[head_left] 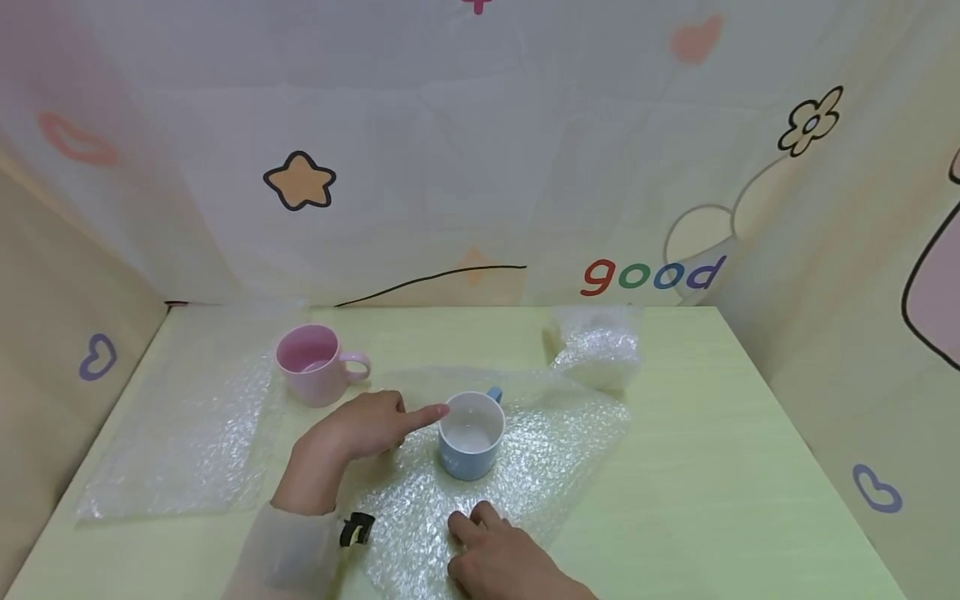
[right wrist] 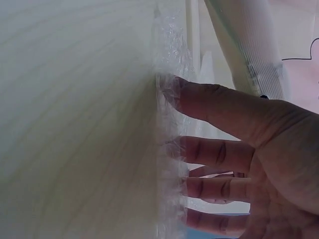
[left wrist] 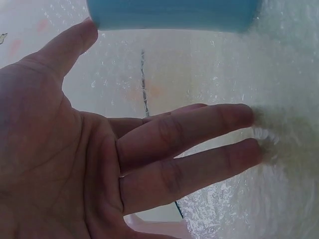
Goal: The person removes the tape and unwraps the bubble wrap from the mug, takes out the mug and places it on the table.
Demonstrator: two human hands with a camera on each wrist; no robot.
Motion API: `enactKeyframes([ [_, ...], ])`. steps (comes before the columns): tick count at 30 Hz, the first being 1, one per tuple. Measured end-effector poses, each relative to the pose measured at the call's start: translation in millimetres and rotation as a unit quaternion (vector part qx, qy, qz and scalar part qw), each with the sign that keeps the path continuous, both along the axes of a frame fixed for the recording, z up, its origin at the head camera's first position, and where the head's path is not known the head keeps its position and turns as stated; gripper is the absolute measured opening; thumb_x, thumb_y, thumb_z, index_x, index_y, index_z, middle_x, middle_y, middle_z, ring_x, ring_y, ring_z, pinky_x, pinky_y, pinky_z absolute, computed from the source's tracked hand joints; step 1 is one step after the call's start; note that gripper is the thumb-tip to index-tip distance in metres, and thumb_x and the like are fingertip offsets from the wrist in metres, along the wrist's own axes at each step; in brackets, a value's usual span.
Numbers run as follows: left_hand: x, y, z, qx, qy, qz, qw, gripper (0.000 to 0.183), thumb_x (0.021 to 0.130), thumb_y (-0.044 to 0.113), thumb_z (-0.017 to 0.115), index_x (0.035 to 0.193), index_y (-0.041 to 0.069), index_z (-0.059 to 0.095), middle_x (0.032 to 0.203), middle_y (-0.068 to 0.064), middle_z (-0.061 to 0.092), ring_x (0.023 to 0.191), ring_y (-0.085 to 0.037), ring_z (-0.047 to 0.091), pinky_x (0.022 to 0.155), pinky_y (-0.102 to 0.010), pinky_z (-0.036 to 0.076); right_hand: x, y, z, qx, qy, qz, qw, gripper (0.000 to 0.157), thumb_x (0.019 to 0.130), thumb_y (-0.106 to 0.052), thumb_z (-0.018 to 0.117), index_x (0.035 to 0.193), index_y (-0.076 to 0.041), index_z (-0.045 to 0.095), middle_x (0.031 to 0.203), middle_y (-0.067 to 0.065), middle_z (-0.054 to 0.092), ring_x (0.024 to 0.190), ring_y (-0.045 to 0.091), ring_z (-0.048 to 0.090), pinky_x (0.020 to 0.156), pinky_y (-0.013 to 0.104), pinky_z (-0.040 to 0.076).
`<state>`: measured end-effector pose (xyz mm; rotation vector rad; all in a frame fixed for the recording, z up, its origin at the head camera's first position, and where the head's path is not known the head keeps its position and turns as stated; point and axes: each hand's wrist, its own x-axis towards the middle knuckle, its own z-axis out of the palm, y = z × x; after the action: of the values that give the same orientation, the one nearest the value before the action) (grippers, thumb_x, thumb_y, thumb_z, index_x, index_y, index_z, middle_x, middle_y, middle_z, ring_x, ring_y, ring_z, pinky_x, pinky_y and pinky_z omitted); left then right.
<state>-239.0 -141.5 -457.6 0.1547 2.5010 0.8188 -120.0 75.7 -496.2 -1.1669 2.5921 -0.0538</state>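
Currently, a blue mug [head_left: 471, 460] stands upright on a bubble-wrap sheet [head_left: 555, 442] at the ctr of a pale table [head_left: 712, 467], handle turned toward the back, w/ a person's hands at 2 sides of it. The L hand [head_left: 367, 427] is spread, thumb stretched to the mug's rim, prob. touching, while its other fingertips meet the wrap; it isn't clasping the cup. The R hand [head_left: 498, 554], at the sheet's near edge, has fingers and thumb apart, tips seen thru the clear film; no pinch shows, & whether the edge is being lifted can't be told.

Progress, by the look of it, is early for this cup: placed on its wrap, yes, but no fold covers it, so all the wrapping is left. A pink mug [head_left: 313, 379], back L, stands bare next to a second sheet [head_left: 187, 417] lying flat, apparently also undone. Back R, a bubble-wrap bundle [head_left: 600, 354] sits by the sheet's far corner; it may be a finished pc., though its contents, if any, can't be made out.
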Motion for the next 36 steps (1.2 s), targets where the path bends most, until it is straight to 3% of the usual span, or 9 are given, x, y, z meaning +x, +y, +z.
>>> enactKeyframes([
  [5, 6.4, -1.3, -2.9, -0.001, 0.006, 0.016, 0.9999, 0.087, 0.086, 0.086, 0.05, 0.119, 0.007, 0.066, 0.106, -0.005, 0.071, 0.096, -0.021, 0.065, 0.085, -0.043, 0.053, -1.7, -2.5, 0.2, 0.009, -0.02, -0.004, 1.0, 0.031, 0.082, -0.062, 0.075, 0.081, -0.031, 0.078, 0.109, -0.01, 0.055, 0.101, 0.015, 0.049, 0.069, 0.024, 0.049],
  [11, 5.5, 4.0, -1.1, -0.001, 0.01, 0.011, 0.9999, 0.083, 0.086, 0.086, 0.049, 0.113, 0.01, 0.065, 0.099, -0.002, 0.069, 0.091, -0.019, 0.063, 0.082, -0.039, 0.05, -3.6, -7.8, 1.8, 0.044, -0.04, -0.029, 0.998, 0.03, 0.08, -0.061, 0.078, 0.079, -0.031, 0.077, 0.112, -0.011, 0.052, 0.099, 0.015, 0.044, 0.061, 0.03, 0.048],
  [18, 3.0, 9.8, -1.9, 0.004, 0.006, 0.004, 1.0, 0.075, 0.087, 0.084, 0.052, 0.105, 0.012, 0.064, 0.091, -0.001, 0.065, 0.084, -0.019, 0.06, 0.073, -0.034, 0.046, -2.9, -11.5, 0.7, 0.063, -0.06, -0.059, 0.994, 0.027, 0.078, -0.057, 0.08, 0.074, -0.03, 0.077, 0.111, -0.011, 0.049, 0.097, 0.015, 0.042, 0.055, 0.029, 0.041],
  [27, 1.7, 3.2, 0.7, 0.0, 0.015, -0.001, 0.9999, 0.073, 0.089, 0.082, 0.051, 0.105, 0.013, 0.065, 0.088, 0.0, 0.065, 0.083, -0.018, 0.06, 0.074, -0.035, 0.047, -4.0, -17.2, 3.1, 0.071, -0.038, -0.04, 0.996, 0.032, 0.083, -0.059, 0.074, 0.069, -0.03, 0.074, 0.106, -0.012, 0.046, 0.093, 0.016, 0.039, 0.051, 0.028, 0.038],
  [36, -2.9, -0.2, -3.1, -0.003, 0.01, -0.008, 0.9999, 0.074, 0.09, 0.081, 0.051, 0.111, 0.011, 0.067, 0.09, 0.0, 0.067, 0.085, -0.018, 0.061, 0.076, -0.036, 0.049, -8.9, -20.1, -0.8, 0.079, -0.054, -0.042, 0.995, 0.033, 0.083, -0.062, 0.073, 0.071, -0.031, 0.074, 0.109, -0.012, 0.048, 0.097, 0.017, 0.042, 0.054, 0.031, 0.042],
])
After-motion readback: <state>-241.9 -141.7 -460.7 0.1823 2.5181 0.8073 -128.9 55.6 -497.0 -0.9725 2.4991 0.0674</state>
